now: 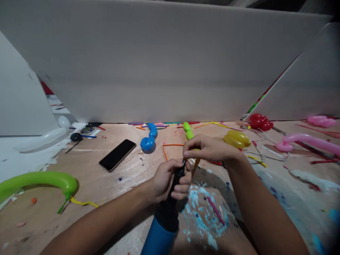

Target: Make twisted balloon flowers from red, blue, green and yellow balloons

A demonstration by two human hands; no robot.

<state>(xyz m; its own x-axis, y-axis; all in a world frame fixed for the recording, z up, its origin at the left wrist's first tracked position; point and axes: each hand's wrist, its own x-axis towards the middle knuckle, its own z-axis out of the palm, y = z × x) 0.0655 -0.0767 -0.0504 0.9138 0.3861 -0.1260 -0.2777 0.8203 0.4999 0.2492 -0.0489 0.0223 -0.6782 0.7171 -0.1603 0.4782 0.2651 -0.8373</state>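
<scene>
My left hand [172, 180] is wrapped around the black neck of a balloon pump [160, 237], whose blue barrel slants down to the bottom edge. Above it, my right hand [203, 148] pinches at the nozzle tip with thumb and fingers together. From under the right hand hangs a limp orange-yellow balloon [196, 166]; its end at the nozzle is hidden by the fingers. Just beyond the hands lie a bent orange balloon strip [173, 145] and a small inflated lime-green balloon [188, 130]. A twisted blue balloon [149, 139] rests further left.
A phone [117, 155] lies left of my hands. A long green balloon [39, 180] is at the left edge. Yellow [237, 139], red [260, 122] and pink balloons [310, 141] lie to the right. A white panel [159, 63] stands along the back.
</scene>
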